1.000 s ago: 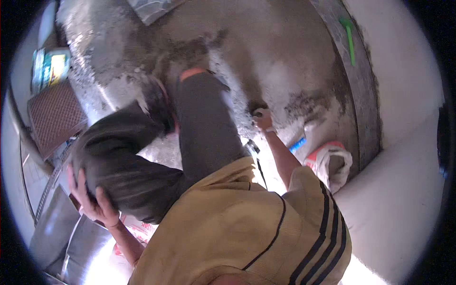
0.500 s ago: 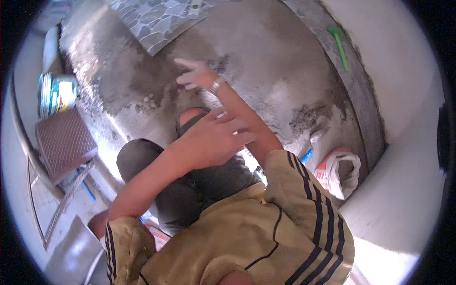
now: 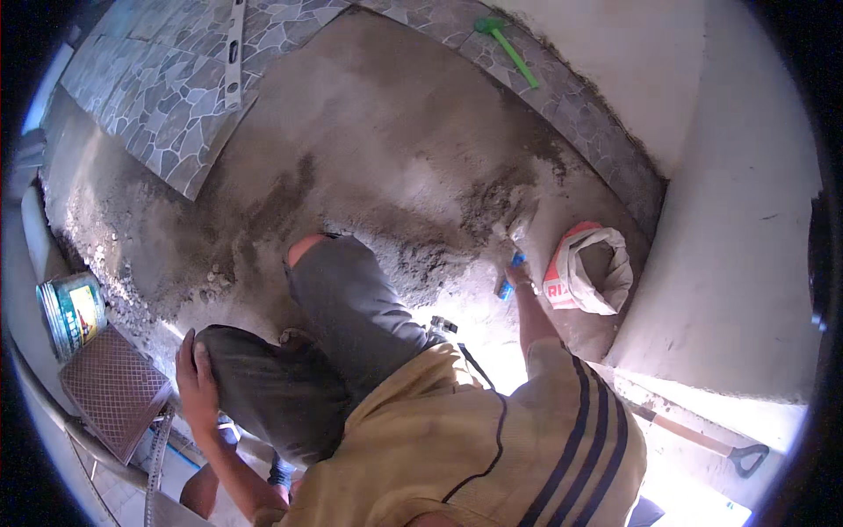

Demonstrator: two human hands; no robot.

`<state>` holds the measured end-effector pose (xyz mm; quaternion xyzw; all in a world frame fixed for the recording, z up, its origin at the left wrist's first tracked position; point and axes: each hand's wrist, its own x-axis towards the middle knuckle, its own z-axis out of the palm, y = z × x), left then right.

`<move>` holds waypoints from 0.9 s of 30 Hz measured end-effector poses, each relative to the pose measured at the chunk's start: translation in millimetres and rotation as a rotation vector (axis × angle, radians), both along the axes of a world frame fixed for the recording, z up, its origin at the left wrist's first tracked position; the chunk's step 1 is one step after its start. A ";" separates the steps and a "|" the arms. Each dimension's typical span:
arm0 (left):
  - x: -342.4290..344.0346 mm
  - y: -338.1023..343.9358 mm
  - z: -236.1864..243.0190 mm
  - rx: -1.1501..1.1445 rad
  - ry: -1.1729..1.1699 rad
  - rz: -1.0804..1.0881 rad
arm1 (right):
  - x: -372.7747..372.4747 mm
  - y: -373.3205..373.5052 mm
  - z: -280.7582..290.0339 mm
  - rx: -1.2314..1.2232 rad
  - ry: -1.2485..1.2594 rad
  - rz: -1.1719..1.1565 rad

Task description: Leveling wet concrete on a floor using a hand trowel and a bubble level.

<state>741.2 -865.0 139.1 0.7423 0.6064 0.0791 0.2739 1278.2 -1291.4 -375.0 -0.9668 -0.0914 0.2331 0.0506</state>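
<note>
My right hand [image 3: 522,279] reaches out over the grey mortar bed [image 3: 395,167] and closes on the blue handle of a trowel [image 3: 509,263]. The trowel's pale blade lies on the mortar just beyond the hand, next to an open white and red sack [image 3: 590,270]. My left hand [image 3: 195,379] rests flat on my left knee, fingers spread, holding nothing. My knees in dark trousers are bent under me, and the yellow striped shirt hides my lower arms.
Laid stone-pattern tiles [image 3: 167,105] at the upper left carry a long spirit level [image 3: 233,54]. A green mallet [image 3: 509,46] lies on the tiled border at the back. A paint can [image 3: 72,313] and a brown tile [image 3: 114,388] sit at the left. A shovel [image 3: 702,439] lies at the right.
Half a second ago both hands were raised in front of me. Now the left hand is down on my knee and the right hand has gone to the trowel by the sack.
</note>
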 end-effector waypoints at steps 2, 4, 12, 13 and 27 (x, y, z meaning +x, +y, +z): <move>24.7 9.5 33.9 0.007 0.154 -0.207 | -25.5 31.2 37.0 -0.038 0.347 -0.150; 64.9 38.1 41.5 0.048 0.189 -0.504 | -3.3 5.0 49.9 -0.067 0.119 -0.110; 179.6 102.1 -48.4 -0.220 -0.488 -0.551 | -36.2 84.3 163.8 0.595 0.257 -0.544; 188.8 104.7 -70.9 -0.218 -0.491 -0.566 | -28.1 80.8 172.3 0.483 0.242 -0.518; 265.9 185.0 -184.7 -0.099 -0.705 -0.682 | -164.2 138.0 203.8 0.101 0.145 -0.167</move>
